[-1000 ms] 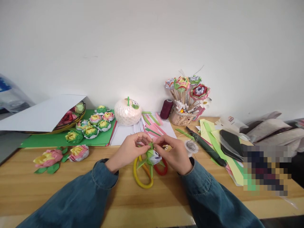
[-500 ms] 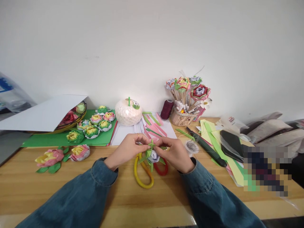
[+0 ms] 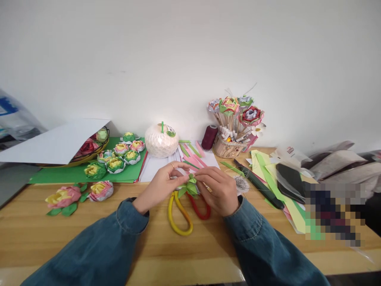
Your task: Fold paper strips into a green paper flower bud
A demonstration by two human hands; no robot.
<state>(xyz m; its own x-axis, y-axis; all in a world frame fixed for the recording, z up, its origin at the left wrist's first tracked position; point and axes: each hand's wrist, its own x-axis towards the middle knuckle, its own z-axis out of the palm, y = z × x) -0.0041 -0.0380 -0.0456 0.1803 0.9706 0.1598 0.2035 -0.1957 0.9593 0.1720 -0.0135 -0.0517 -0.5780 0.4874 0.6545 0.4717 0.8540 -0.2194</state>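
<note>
Head view shows our left hand (image 3: 160,184) and right hand (image 3: 218,190) both pinched on 1 paper flower (image 3: 189,186), held just above the scissors (image 3: 186,212) on the table (image 3: 89,234).

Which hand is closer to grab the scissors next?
Probably the right hand: it sits just above the red loop of the scissors. The left hand is up left of them. Both hands hold the paper flower.

A small folded paper flower (image 3: 189,186) with green leaves, held above yellow-and-red scissors (image 3: 186,212).
</note>
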